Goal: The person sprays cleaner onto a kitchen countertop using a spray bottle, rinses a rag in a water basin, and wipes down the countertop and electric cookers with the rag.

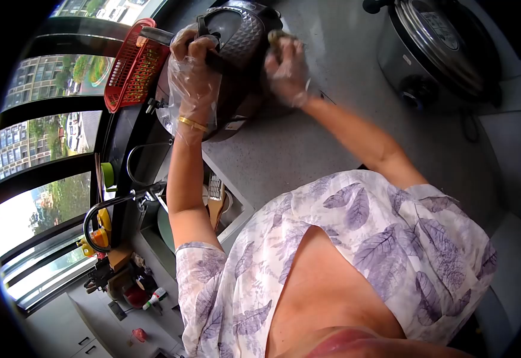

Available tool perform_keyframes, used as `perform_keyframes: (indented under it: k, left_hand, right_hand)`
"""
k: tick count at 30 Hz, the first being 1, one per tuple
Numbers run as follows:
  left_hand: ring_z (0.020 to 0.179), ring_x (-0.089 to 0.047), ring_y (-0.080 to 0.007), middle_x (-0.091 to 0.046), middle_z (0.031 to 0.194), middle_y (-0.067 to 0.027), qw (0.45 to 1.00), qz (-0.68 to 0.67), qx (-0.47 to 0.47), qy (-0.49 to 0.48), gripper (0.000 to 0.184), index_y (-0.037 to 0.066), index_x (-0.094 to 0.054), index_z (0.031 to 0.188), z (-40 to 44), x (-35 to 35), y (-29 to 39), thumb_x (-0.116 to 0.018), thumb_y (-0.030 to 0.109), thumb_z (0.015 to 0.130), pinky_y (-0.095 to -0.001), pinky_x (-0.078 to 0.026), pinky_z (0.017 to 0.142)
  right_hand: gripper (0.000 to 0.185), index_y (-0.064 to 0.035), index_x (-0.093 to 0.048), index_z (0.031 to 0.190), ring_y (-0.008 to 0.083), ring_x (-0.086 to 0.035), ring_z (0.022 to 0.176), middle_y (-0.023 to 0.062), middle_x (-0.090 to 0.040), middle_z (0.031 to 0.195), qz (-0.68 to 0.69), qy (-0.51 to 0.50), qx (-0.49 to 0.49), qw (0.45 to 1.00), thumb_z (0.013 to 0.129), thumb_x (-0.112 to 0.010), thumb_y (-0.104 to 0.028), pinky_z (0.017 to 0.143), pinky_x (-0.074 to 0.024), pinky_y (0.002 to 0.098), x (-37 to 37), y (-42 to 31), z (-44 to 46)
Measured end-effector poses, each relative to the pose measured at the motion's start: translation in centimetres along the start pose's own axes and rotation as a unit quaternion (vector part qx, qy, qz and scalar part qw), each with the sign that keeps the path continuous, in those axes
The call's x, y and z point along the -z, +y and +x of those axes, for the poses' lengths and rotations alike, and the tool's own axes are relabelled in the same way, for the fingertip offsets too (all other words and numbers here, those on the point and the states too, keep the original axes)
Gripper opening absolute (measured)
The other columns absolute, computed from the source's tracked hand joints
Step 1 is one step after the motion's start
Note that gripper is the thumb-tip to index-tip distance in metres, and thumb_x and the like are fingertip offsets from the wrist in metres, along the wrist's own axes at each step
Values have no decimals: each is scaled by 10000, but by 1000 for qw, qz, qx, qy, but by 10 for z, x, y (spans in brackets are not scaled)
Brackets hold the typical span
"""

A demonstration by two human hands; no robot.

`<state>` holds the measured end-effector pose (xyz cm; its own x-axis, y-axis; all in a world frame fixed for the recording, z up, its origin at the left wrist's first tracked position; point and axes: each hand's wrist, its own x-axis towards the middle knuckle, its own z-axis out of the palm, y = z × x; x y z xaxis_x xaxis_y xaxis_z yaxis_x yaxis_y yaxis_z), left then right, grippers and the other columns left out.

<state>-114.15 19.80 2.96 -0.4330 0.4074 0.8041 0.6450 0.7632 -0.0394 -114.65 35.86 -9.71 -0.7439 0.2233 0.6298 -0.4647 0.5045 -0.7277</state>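
Note:
Both hands wear clear plastic gloves. My left hand (pixel 193 71) has its fingers bent over a black part at the edge of a dark rice cooker (pixel 242 39) with a textured lid. To the right of the cooker, my right hand (pixel 287 68) is raised with curled fingers, blurred by motion. At its fingertips is a small greenish-brown item (pixel 275 37) that I cannot make out. The right hand does not visibly touch the cooker.
A red basket (pixel 132 68) stands by the window at the upper left. A large steel-lidded cooker (pixel 433 51) is at the upper right. Below the left forearm lie a sink (pixel 159 238) and its black faucet (pixel 96 209). Grey counter (pixel 344 71) lies between the cookers.

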Motion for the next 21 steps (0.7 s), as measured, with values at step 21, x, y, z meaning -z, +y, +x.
perform_keyframes:
  k: [21]
  left_hand:
    - [834,-654,-291,-676,907,-123,988,89,128,-5,133,72,-658,927,-38,13,-39,-620,137,817,-364,-520,724]
  right_hand:
    - [134,6,-593,797,144,-547,729,73,-555,806,258,-181,-88,945,792,-546,-119,655,-453,262,68,20,17]
